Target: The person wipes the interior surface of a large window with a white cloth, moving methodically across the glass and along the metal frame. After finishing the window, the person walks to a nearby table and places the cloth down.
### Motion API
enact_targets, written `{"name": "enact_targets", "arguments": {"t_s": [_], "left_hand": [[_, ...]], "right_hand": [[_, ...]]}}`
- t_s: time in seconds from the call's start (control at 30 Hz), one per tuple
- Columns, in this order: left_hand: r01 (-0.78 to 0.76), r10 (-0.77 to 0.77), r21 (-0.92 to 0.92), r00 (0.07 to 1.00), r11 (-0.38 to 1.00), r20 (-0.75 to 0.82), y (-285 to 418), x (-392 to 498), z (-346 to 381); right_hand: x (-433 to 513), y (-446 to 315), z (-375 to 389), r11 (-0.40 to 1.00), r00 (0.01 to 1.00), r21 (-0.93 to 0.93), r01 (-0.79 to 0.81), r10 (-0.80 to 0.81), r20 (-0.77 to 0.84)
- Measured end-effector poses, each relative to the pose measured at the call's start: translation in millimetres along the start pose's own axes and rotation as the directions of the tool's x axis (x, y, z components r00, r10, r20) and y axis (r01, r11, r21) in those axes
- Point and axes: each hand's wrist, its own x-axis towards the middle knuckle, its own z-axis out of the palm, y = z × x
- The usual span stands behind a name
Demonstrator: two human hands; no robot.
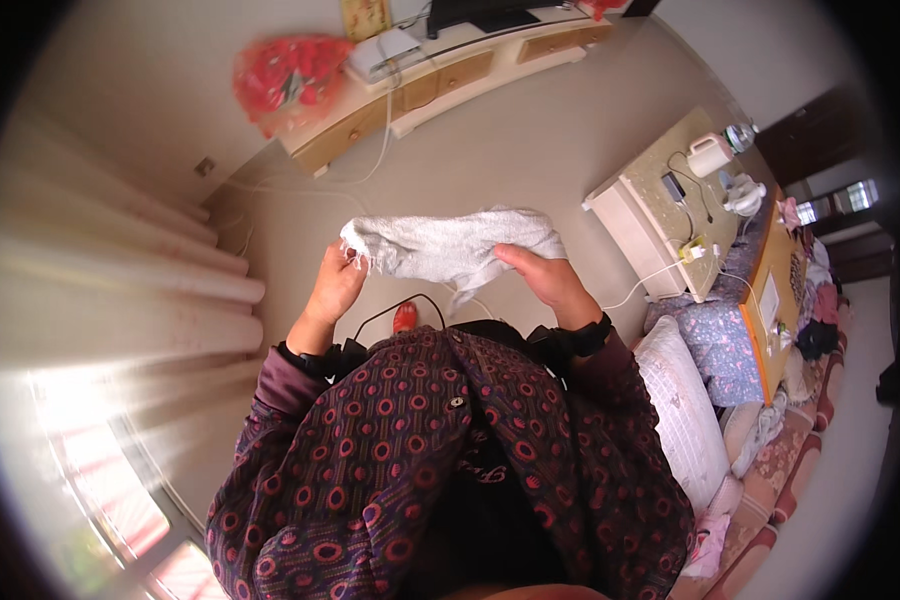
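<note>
A whitish cloth [442, 241] with a frayed, fringed left end is stretched sideways in front of my body, above the floor. My left hand [337, 281] grips that fringed end, its fingertips partly hidden by the fabric. At the other end, my right hand [544, 277] holds the cloth with the thumb lying on top and the fingers hidden beneath. A loose corner of the fabric hangs below, between the two hands. Both of my wrists wear black bands.
To the right stand a stone-topped table [637, 202] with a pink jug [709, 155] and cables, then a sofa with a white cushion [675, 405]. Ahead is a low TV cabinet [457, 75] beside a red plastic-wrapped bundle [292, 79]. Pale curtains [120, 285] hang left. A white cable [385, 142] crosses the floor.
</note>
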Motion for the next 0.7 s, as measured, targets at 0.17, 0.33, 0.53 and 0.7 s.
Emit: {"name": "enact_targets", "arguments": {"t_s": [0.17,0.33,0.53,0.7], "left_hand": [[0.04,0.02,-0.235,0.969,0.971,0.245,16.0,25.8,56.1],[0.047,0.02,-0.127,0.879,0.991,0.476,81.9,50.5,153.6],[-0.001,0.08,-0.098,0.587,0.995,0.805,82.6,116.9,253.0],[0.101,0.044,-0.151,0.671,0.983,0.741,77.4,258.0,306.1]], "right_hand": [[-61.5,-27.0,-15.9,0.969,0.979,-0.147,0.2,-0.191,0.076],[-149.2,-48.2,-72.7,0.948,0.962,-0.311,0.059,-0.138,-0.238],[-157.2,-35.7,-195.9,0.979,0.744,0.107,-0.173,0.201,-0.637],[-16.4,-25.6,-309.4,0.955,0.78,0.163,-0.246,0.295,-0.551]]}}
